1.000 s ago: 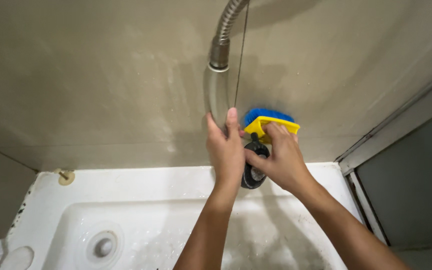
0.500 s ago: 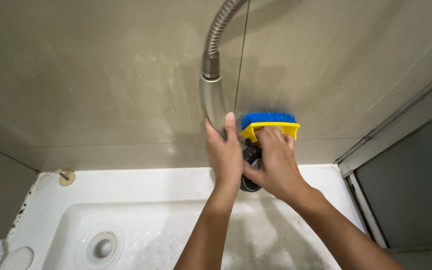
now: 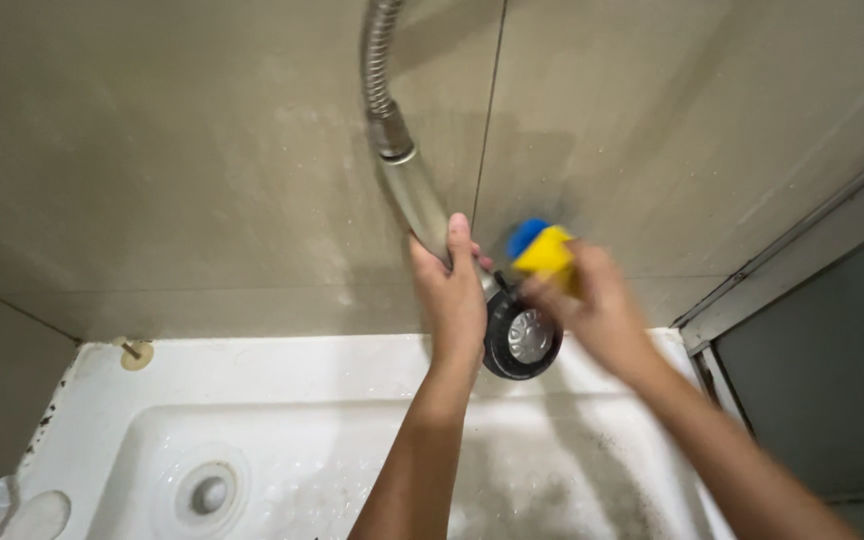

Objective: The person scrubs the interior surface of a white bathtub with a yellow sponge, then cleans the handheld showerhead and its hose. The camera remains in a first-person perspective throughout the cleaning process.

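The shower head point(image 3: 522, 338) is gripped by the closed left hand point(image 3: 450, 295), face turned toward the scrubbing brush point(image 3: 544, 250) clasped in the right hand point(image 3: 597, 310).

**A:** so what are the arms doing here?

**B:** both reach up and forward from the bottom edge, forearms bare. The left hand point(image 3: 449, 290) is upright, fingers curled shut in a grip, thumb pointing up.

**A:** and the other one?

**B:** the right hand point(image 3: 592, 300) is just beside it, a bit blurred, fingers closed too, wrist bent, forearm running in diagonally from the lower right.
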